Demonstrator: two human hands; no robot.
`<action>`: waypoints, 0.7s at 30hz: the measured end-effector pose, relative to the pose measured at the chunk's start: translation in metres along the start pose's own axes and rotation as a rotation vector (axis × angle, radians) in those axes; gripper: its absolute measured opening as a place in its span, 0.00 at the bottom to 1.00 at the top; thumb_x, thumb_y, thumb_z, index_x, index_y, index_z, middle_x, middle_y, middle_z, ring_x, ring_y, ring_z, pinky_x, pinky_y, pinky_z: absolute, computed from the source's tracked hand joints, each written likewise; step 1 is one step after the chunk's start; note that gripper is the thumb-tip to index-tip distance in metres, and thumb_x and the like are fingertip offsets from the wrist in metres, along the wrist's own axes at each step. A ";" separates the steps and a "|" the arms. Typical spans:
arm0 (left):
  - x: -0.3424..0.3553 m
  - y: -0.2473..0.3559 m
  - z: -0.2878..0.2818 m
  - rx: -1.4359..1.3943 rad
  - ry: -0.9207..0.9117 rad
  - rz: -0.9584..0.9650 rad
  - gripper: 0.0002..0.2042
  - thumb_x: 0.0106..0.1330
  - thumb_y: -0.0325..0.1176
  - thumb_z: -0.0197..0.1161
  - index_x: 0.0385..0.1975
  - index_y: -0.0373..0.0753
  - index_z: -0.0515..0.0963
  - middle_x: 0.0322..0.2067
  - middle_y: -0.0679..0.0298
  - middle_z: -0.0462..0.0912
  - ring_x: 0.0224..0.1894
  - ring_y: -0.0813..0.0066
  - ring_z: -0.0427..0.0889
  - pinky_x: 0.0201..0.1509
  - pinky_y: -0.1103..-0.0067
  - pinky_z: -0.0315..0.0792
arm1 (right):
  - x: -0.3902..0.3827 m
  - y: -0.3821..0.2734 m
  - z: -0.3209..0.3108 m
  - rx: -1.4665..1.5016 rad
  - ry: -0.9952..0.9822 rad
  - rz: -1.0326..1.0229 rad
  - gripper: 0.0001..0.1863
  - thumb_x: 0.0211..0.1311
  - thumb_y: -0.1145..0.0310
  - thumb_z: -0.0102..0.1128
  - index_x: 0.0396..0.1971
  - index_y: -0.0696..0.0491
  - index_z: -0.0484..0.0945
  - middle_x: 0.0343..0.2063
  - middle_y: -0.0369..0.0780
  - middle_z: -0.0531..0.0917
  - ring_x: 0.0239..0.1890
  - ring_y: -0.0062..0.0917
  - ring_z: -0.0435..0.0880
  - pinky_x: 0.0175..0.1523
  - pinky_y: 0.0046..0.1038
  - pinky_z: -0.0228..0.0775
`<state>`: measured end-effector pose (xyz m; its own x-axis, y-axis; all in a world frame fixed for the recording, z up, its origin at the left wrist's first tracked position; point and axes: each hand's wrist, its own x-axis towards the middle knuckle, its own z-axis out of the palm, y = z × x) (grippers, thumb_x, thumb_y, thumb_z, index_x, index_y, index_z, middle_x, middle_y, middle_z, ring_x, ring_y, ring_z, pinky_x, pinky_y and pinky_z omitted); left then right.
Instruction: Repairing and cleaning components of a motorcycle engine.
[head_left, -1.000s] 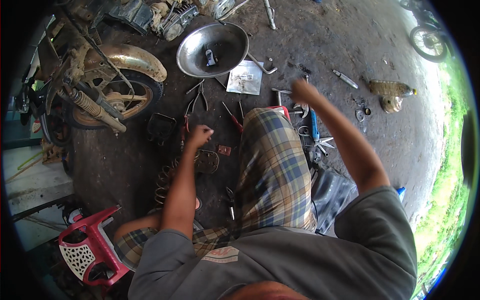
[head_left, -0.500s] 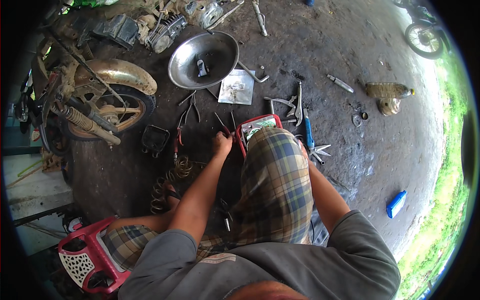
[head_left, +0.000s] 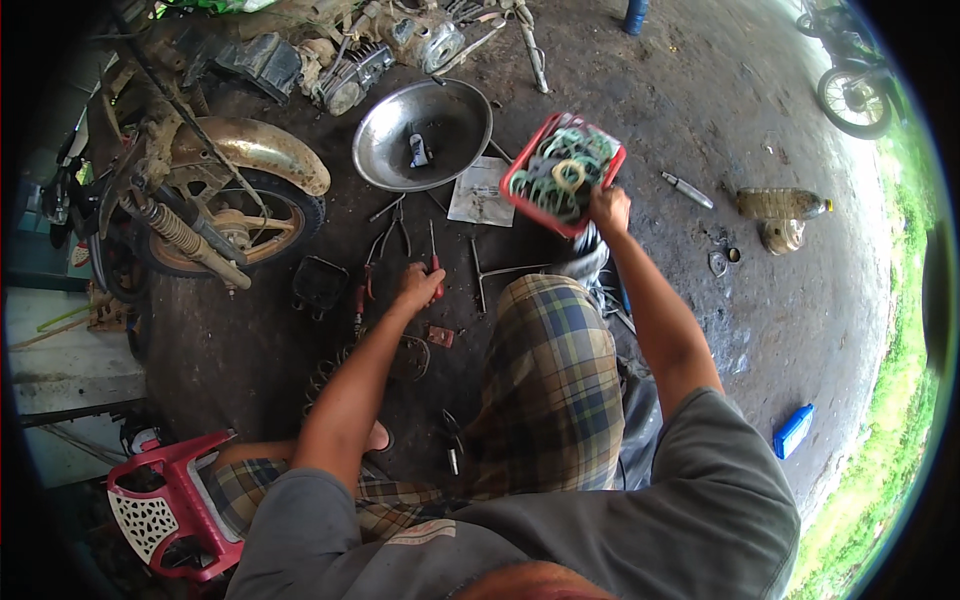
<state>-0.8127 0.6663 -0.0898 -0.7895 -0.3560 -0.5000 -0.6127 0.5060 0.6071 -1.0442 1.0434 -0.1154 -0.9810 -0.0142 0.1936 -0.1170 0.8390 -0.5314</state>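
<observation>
My right hand (head_left: 610, 210) grips the near right rim of a red plastic basket (head_left: 513, 208), lifted and tilted above the floor. Inside it lies a jumble of green and grey gaskets (head_left: 560, 170) with a pale yellow ring (head_left: 568, 176) on top. My left hand (head_left: 416, 287) is closed around the red handle of a screwdriver (head_left: 438, 284), low over the floor with its shaft pointing away from me. A T-handle wrench (head_left: 479, 278) lies just right of that hand. Pliers (head_left: 392, 232) lie beyond it, to the left. A small red packet (head_left: 440, 336) rests nearer my knee.
A metal bowl (head_left: 370, 150) containing a small tube (head_left: 418, 150) stands ahead, beside a flat silver packet (head_left: 480, 195). A motorcycle wheel (head_left: 290, 225) is at left, engine parts (head_left: 355, 75) beyond. At right lie a plastic bottle (head_left: 780, 203) and blue container (head_left: 793, 431).
The basket has gone from beside my knee up and away to the right, now in my right hand. My left hand has shifted slightly left with the screwdriver.
</observation>
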 end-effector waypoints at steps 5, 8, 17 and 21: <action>0.001 0.003 -0.056 0.182 0.050 0.076 0.22 0.58 0.51 0.66 0.31 0.33 0.81 0.23 0.51 0.85 0.25 0.60 0.87 0.33 0.65 0.79 | 0.092 -0.006 0.031 0.199 0.012 0.564 0.27 0.64 0.49 0.52 0.33 0.60 0.86 0.37 0.54 0.87 0.45 0.48 0.87 0.54 0.42 0.78; -0.001 0.000 -0.075 0.167 0.068 0.144 0.23 0.58 0.52 0.67 0.30 0.32 0.81 0.24 0.50 0.85 0.28 0.58 0.87 0.33 0.65 0.78 | 0.088 0.001 0.043 0.681 -0.123 0.805 0.29 0.64 0.46 0.55 0.36 0.62 0.86 0.38 0.55 0.87 0.48 0.49 0.86 0.57 0.42 0.77; -0.008 0.017 -0.101 0.019 -0.064 0.212 0.20 0.59 0.49 0.64 0.28 0.34 0.78 0.21 0.56 0.82 0.22 0.66 0.84 0.28 0.66 0.76 | -0.097 0.031 -0.076 0.069 -0.376 -0.168 0.16 0.63 0.61 0.63 0.42 0.57 0.79 0.41 0.54 0.81 0.47 0.51 0.80 0.52 0.46 0.73; 0.014 0.047 -0.134 0.158 0.007 0.337 0.21 0.59 0.50 0.63 0.28 0.34 0.78 0.22 0.57 0.82 0.22 0.68 0.83 0.27 0.68 0.75 | -0.172 0.033 -0.145 -0.068 -0.310 -0.075 0.16 0.64 0.60 0.62 0.45 0.56 0.79 0.41 0.52 0.81 0.46 0.50 0.81 0.49 0.44 0.76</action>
<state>-0.8574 0.5798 0.0149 -0.9466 -0.1535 -0.2835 -0.3050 0.7108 0.6338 -0.8569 1.1527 -0.0469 -0.9717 -0.2337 -0.0353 -0.1907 0.8636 -0.4668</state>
